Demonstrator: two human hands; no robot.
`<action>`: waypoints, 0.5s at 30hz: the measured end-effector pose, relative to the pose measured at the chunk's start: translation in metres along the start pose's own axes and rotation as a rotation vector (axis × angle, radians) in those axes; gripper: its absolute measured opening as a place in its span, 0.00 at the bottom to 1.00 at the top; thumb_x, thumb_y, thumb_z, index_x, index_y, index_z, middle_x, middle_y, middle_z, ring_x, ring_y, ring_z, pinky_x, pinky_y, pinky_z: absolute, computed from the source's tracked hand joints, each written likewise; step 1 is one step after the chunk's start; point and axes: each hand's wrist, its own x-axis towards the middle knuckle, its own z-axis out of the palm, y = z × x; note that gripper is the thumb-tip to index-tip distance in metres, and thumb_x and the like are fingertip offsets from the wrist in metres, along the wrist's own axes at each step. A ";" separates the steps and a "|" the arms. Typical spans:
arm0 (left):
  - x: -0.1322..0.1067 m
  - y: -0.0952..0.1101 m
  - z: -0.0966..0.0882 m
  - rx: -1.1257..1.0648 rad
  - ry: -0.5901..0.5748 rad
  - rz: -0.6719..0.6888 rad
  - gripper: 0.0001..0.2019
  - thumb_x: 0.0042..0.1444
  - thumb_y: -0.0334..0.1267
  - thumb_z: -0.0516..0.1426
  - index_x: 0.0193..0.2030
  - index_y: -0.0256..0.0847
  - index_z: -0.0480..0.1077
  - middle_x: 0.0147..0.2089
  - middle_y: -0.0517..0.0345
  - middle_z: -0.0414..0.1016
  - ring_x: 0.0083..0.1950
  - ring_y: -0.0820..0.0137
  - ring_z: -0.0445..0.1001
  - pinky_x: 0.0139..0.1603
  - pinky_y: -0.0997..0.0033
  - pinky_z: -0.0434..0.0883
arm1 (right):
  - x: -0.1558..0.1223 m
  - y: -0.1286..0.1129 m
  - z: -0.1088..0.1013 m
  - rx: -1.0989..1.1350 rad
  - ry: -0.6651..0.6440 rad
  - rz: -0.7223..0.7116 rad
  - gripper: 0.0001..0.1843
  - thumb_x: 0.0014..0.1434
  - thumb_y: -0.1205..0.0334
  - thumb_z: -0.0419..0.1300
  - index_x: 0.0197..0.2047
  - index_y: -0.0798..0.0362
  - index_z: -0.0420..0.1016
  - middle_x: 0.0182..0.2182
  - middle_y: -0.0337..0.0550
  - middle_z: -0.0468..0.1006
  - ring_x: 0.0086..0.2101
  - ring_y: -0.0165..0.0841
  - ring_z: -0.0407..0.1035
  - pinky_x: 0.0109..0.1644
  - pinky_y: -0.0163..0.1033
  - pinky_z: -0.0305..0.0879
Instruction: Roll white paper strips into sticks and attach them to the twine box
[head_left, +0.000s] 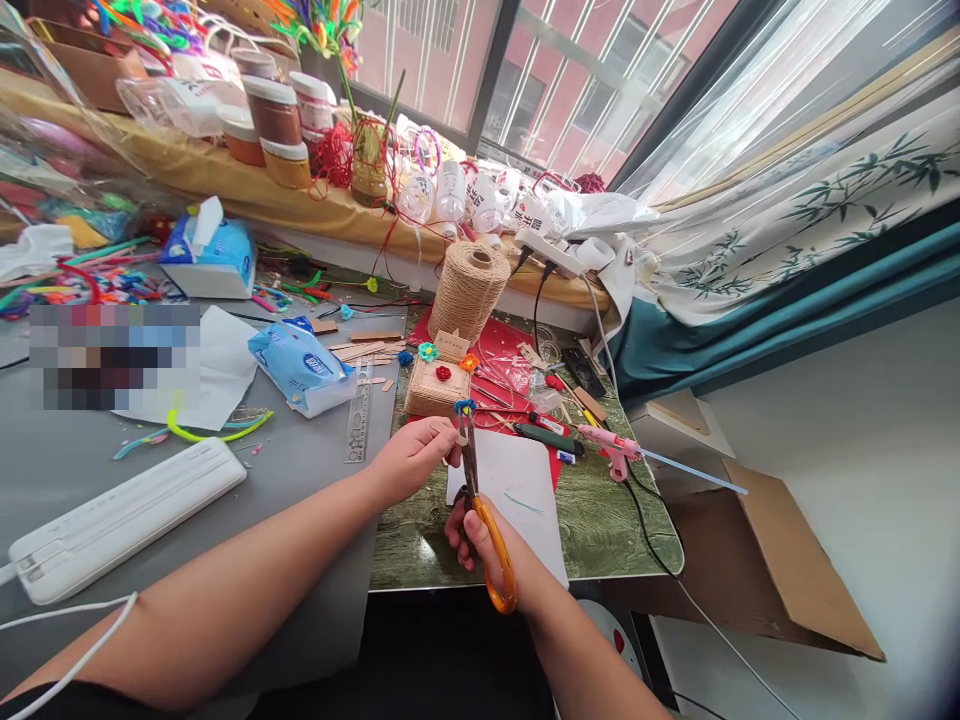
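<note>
Scissors in right grip, left grip narrow near blue flower; tissue in box

My left hand is just nearer me than the box, which has flowers on top and the twine spool behind it. To the right, my scissors are in front of the paper sheet's left side. The glue gun lies farther right. Left of the box is the ruler, then the wipes pack. Jars stand on the far sill, to the left.
</note>
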 end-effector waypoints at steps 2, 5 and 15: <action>0.000 -0.001 0.000 -0.014 0.002 -0.004 0.21 0.72 0.45 0.48 0.31 0.38 0.72 0.32 0.58 0.71 0.36 0.72 0.69 0.42 0.70 0.66 | 0.000 -0.002 0.000 -0.019 0.001 0.004 0.26 0.67 0.33 0.49 0.45 0.50 0.61 0.34 0.39 0.67 0.26 0.28 0.60 0.30 0.37 0.59; 0.000 -0.001 0.000 -0.028 0.009 -0.014 0.21 0.71 0.45 0.48 0.30 0.38 0.71 0.32 0.58 0.71 0.36 0.71 0.69 0.43 0.69 0.66 | 0.000 -0.002 0.000 -0.055 -0.002 0.003 0.27 0.67 0.32 0.49 0.44 0.50 0.61 0.34 0.40 0.68 0.27 0.29 0.61 0.30 0.37 0.61; 0.001 0.002 -0.001 0.018 0.016 -0.038 0.23 0.71 0.47 0.47 0.30 0.38 0.72 0.31 0.55 0.73 0.36 0.69 0.69 0.41 0.69 0.66 | 0.001 -0.003 0.000 -0.046 0.026 0.017 0.30 0.63 0.28 0.51 0.41 0.49 0.63 0.33 0.41 0.69 0.27 0.31 0.61 0.29 0.37 0.61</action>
